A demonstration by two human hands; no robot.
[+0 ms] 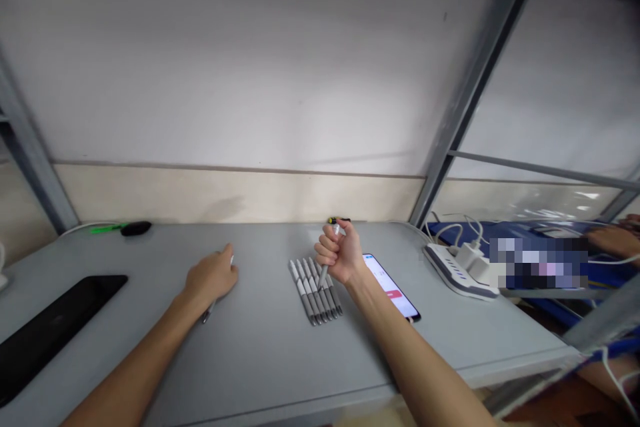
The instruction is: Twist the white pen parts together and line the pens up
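My right hand (339, 252) is closed in a fist around an upright grey pen (326, 272), its tip pointing down over a row of several grey pens (314, 292) lying side by side on the grey table (260, 360). My left hand (213, 275) rests on the table to the left of the row, fingers curled around another thin pen (209, 311) that sticks out below the palm.
A phone (395, 288) with a lit screen lies just right of my right wrist. A black tablet (47, 332) lies at the left edge. A white power strip (463, 267) with chargers sits to the right, a black object (135, 228) and green cable at the back. Another person's hand (613, 239) shows far right.
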